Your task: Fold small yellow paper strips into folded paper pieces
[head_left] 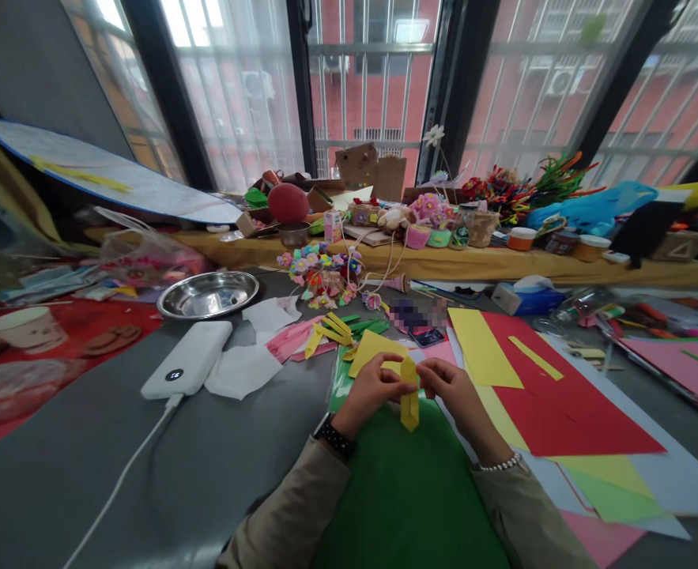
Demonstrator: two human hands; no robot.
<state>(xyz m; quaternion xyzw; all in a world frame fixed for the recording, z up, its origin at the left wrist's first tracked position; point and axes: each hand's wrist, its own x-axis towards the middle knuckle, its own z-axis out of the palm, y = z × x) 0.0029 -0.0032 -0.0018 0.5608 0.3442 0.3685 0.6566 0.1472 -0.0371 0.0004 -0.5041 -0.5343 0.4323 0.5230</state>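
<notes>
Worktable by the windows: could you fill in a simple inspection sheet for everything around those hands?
Surface: grey table, partly covered by a green sheet.
Work in hand: folded yellow paper piece, held above the green sheet.
Clutter: metal dish, power bank, white scraps, red sheet among other coloured papers.
Hands: left hand has its fingers on the yellow piece; right hand is at its upper edge, grip unclear.
Cables: white cable plugged into the power bank.
Surroundings: ledge crowded with crafts, barred windows behind.
</notes>
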